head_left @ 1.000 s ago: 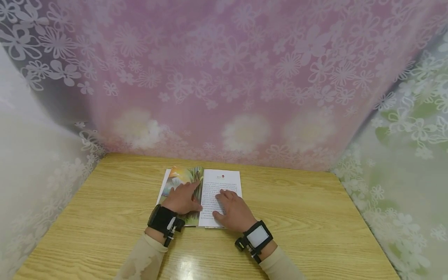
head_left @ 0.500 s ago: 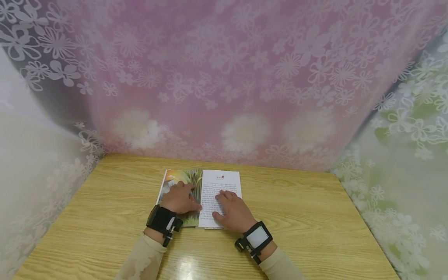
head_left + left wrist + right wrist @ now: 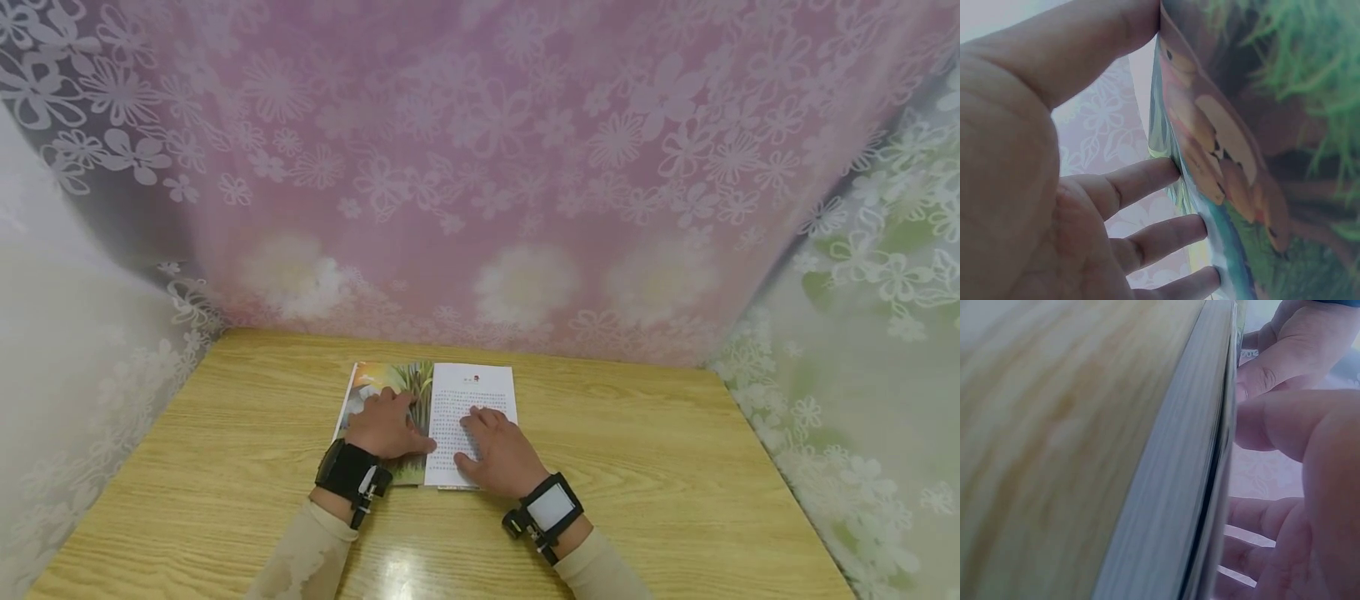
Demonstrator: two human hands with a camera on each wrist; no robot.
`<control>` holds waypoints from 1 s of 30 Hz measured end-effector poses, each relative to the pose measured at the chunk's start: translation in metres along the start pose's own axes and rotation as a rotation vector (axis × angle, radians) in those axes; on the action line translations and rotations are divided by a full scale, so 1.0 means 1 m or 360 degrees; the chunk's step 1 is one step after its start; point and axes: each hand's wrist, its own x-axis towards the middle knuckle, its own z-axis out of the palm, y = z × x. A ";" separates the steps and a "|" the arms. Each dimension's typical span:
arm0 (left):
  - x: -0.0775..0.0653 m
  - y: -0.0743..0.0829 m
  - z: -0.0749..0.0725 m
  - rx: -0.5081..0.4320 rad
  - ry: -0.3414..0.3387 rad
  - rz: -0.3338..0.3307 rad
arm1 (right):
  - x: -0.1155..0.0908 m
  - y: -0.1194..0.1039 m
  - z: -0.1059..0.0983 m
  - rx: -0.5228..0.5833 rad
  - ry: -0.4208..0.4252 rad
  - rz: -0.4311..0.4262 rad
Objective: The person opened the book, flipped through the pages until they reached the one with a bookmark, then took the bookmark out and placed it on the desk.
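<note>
An open book [image 3: 468, 372] lies on the table, with a colour picture of reeds on its left page [image 3: 422, 387] and printed text on its right page. My left hand [image 3: 382, 427] rests on the picture page, the thumb reaching to the gutter. In the left wrist view its spread fingertips touch the illustrated paper [image 3: 1310, 144]. Over on the text page rests my right hand [image 3: 506, 457], fingers loosely bent and thumb apart. The right wrist view shows the stacked page edges [image 3: 1160, 469] of the book and the fingertips pressing on its upper side.
The wooden table [image 3: 637, 450] extends around the book. A pink flowered curtain [image 3: 510, 183] hangs behind it, and pale flowered sheets [image 3: 885, 333] stand at both sides. Each wrist wears a strapped black device [image 3: 553, 507].
The left picture page, slightly raised and shifted a second ago, now lies flatter over the white page beneath. My left fingers have drawn back a little; the right hand stays put.
</note>
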 end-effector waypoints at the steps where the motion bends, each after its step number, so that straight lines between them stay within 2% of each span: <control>1: 0.000 0.000 0.000 -0.0001 -0.0001 0.0005 | 0.000 0.000 0.000 -0.0005 -0.0005 0.0002; 12: 0.001 0.004 -0.004 0.0003 0.0005 0.0008 | 0.003 0.002 -0.001 -0.0012 -0.0002 0.0011; 20: 0.002 0.001 0.003 0.0029 -0.0018 0.0006 | -0.001 0.002 0.002 0.0028 -0.0022 0.0024; 30: 0.003 0.000 0.002 0.0014 -0.0007 0.0014 | 0.001 0.001 0.001 0.0021 0.0035 -0.0008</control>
